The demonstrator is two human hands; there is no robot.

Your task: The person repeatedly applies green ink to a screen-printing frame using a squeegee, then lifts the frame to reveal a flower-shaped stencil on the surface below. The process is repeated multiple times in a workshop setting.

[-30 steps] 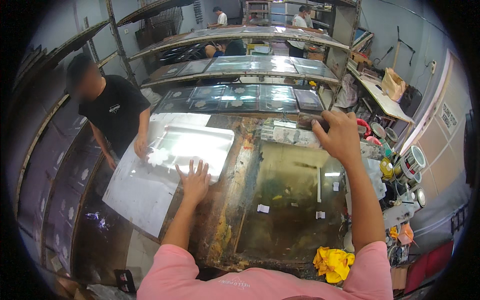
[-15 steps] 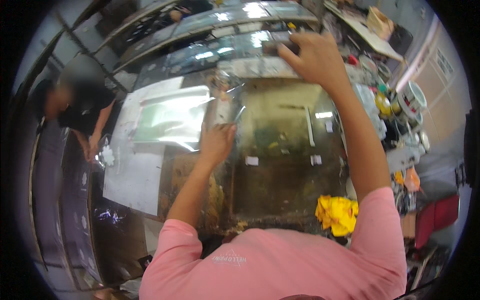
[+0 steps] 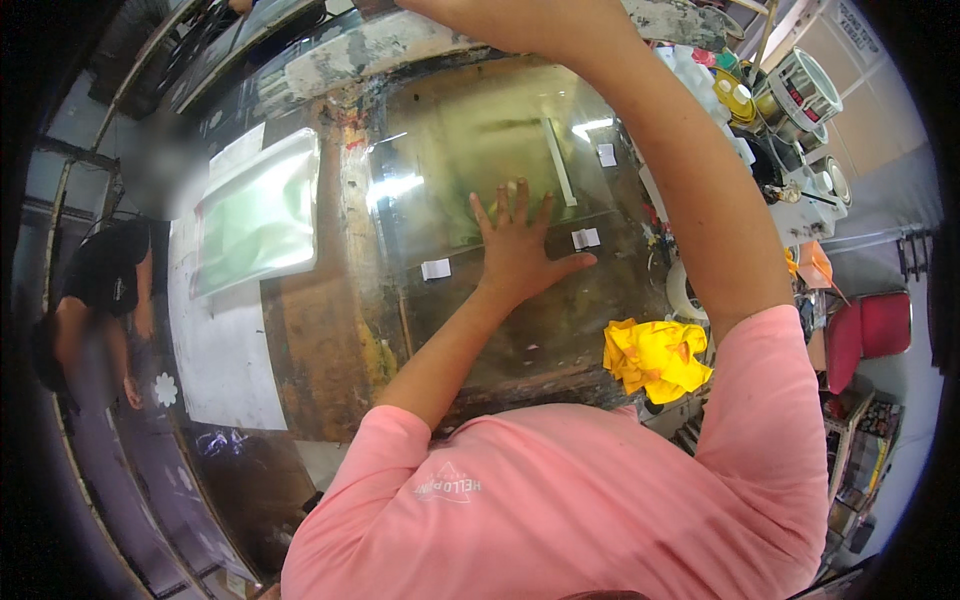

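My left hand lies flat with spread fingers on a glossy, see-through sheet over the dark work board. Around that hand are small white tabs and a thin white strip. Reaching far across the table, my right hand is cut off by the top edge, so its fingers are hidden. Just below it runs a paint-stained bar. To the left, a stack of clear, greenish sheets rests on white paper.
A crumpled yellow cloth lies at the table's near right corner. Paint cans and pots crowd the right side, with a red chair beyond. Another person in dark clothes is at the left, near long racks or tables.
My left hand has moved from beside the clear stack onto the board and spread flat. The right hand, earlier at a dark block, has shifted left and partly out of view. The view has turned.
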